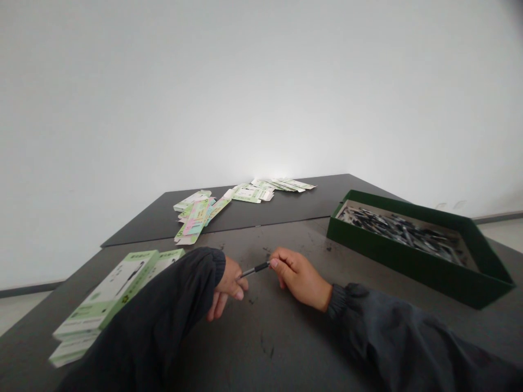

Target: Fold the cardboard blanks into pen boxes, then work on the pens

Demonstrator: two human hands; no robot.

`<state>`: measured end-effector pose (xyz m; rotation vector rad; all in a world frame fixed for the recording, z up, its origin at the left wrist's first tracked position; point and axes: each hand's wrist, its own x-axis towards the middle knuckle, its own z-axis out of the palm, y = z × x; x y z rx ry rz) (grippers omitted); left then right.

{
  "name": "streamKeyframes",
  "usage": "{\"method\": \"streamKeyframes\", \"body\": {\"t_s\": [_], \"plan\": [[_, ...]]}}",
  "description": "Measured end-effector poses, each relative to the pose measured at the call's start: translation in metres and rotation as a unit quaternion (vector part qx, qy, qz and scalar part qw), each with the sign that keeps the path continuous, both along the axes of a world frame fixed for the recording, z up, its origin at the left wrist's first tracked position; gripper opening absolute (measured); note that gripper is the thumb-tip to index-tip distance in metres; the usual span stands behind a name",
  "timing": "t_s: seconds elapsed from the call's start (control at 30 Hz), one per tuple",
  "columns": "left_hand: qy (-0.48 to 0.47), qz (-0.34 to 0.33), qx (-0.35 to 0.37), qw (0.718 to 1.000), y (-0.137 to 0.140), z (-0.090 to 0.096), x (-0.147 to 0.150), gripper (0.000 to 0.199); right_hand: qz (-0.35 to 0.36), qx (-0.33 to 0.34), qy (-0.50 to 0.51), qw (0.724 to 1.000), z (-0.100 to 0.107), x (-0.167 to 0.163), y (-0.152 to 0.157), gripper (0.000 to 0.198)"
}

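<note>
Pen (255, 269) above dark table (294, 348); pale wall (261, 87) behind

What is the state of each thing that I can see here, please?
Pen: held between both hands
Left hand: closed on one end
Right hand: pinching the other end
Green box: open
Loose pens: jumbled inside it
Left-side cartons: stacked, box-shaped
Far cartons: flattened-looking, overlapping

From my screen I saw a left sleeve (163, 321) and a right sleeve (392, 332) of the same dark, nearly black cloth, loose and creased. The left cuff (219, 265) and the right cuff (335, 301) were gathered and snug. My left hand (230, 283) and right hand (302, 277) were bare, with short nails.
</note>
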<state>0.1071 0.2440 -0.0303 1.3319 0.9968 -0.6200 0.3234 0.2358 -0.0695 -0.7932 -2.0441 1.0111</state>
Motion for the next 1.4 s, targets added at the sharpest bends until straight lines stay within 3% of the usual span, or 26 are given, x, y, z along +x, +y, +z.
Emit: {"method": "streamKeyframes", "body": {"t_s": [0.33,0.6,0.87,1.1,1.4], "plan": [[0.011,0.015,0.006,1.0,0.0,0.001,0.001,0.053,-0.011,0.011,-0.011,1.0,-0.003,-0.001,0.001,0.016],[0.016,0.001,0.023,1.0,-0.002,0.002,0.002,0.054,-0.026,0.011,-0.025,0.999,-0.002,0.001,0.003,0.028],[0.006,-0.005,0.011,1.0,0.003,-0.007,-0.004,0.057,-0.025,0.027,-0.013,0.999,-0.005,0.001,0.003,0.016],[0.017,-0.009,0.035,0.999,-0.003,0.004,0.003,0.051,-0.012,0.03,-0.03,0.999,-0.005,0.0,0.003,0.023],[0.024,0.008,0.014,1.0,-0.003,0.007,0.006,0.05,0.009,0.017,-0.011,1.0,0.0,0.001,0.003,0.013]]}}
